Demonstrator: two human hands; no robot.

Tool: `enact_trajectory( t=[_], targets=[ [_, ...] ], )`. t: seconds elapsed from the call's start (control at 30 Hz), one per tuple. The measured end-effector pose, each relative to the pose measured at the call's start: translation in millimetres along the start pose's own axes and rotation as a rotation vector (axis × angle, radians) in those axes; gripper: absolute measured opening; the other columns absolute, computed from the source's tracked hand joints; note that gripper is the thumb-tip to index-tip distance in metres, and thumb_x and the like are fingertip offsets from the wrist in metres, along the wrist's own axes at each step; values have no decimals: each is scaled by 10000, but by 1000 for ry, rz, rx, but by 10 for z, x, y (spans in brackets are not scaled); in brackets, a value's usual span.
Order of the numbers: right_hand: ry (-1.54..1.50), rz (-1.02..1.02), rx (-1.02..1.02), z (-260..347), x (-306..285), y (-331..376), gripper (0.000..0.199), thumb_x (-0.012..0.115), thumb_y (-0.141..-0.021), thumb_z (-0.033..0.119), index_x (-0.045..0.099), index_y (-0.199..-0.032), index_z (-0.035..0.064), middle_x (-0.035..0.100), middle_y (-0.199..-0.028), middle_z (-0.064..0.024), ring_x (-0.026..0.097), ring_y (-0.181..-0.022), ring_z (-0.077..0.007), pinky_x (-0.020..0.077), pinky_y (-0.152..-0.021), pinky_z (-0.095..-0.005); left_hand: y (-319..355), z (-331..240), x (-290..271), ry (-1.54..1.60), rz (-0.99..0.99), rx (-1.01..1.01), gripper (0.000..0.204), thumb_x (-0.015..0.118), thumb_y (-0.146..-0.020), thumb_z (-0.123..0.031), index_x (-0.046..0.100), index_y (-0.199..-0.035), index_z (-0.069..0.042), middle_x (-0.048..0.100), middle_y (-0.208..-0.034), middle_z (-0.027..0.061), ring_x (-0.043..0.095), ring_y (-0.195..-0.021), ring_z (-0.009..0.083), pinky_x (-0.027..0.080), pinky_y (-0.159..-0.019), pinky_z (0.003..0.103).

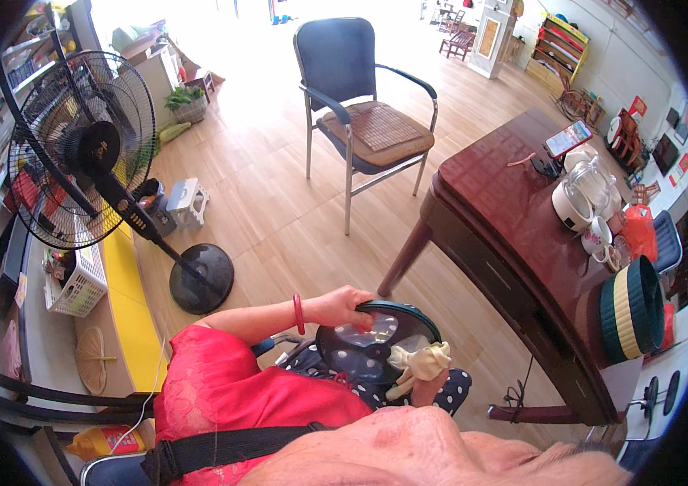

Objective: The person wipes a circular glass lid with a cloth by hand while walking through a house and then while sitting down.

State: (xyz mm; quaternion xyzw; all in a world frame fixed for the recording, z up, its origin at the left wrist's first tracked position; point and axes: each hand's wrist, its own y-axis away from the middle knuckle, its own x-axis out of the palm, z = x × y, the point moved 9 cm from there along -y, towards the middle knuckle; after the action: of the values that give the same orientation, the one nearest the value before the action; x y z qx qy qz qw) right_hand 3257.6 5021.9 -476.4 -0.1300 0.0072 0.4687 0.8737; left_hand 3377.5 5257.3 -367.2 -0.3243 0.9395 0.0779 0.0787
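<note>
A round see-through glass lid (353, 363) with a dark rim lies tilted over my lap, and polka-dot fabric shows through it. My left hand (342, 309) grips the lid's far rim, with a red bangle on the wrist. On the lid's right side is a crumpled cream cloth (421, 360). My right hand (430, 388) is closed around this cloth and presses it at the rim. Most of the right hand's fingers are hidden by the cloth and the right forearm.
A dark red wooden table (489, 174) on the right holds a phone (568, 139), a flowered mug (596, 239) and a green-and-cream woven basket (631, 309). An armchair (336, 73) stands ahead. A black standing fan (94, 150) and a white basket (78, 283) are at left.
</note>
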Motion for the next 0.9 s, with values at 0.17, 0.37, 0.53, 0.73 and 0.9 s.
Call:
enact_trajectory(
  t=[0.17,0.37,0.53,0.73,0.9],
  targets=[
    [1,128,50,530,78,-320,404,720,-713,95,565,-1085,62,631,-1000,-71,609,-918,-188,477,-815,-334,14,-62,-101,23,-54,89,251,677,-823,-199,589,-948,-1,666,-779,83,630,-718,128,504,-651,288],
    [526,446,-477,1800,597,-486,374,694,-730,147,587,-1085,101,619,-902,-115,632,-823,-313,502,-692,-400,-135,-468,88,-404,-1,189,289,656,-826,-268,571,-932,-12,616,-744,195,631,-675,283,475,-591,367],
    [431,326,-445,1523,547,-422,437,722,-708,137,560,-1113,119,611,-934,-97,625,-844,-306,504,-699,-387,-75,-220,-26,-465,-39,156,275,659,-826,-253,567,-888,-2,594,-723,211,607,-648,312,470,-592,374],
    [-171,68,147,-335,211,23,469,741,-716,153,523,-1118,48,592,-1042,-62,579,-961,-189,451,-875,-323,106,-16,-270,-283,-229,69,261,700,-806,-234,599,-878,-4,608,-688,130,571,-624,153,463,-583,326],
    [80,99,54,255,76,-380,414,718,-738,162,546,-1106,81,605,-1053,-84,599,-979,-227,467,-851,-342,57,-71,-307,-214,-268,103,248,706,-808,-206,599,-900,-2,625,-714,78,568,-657,112,468,-593,304]
  ],
)
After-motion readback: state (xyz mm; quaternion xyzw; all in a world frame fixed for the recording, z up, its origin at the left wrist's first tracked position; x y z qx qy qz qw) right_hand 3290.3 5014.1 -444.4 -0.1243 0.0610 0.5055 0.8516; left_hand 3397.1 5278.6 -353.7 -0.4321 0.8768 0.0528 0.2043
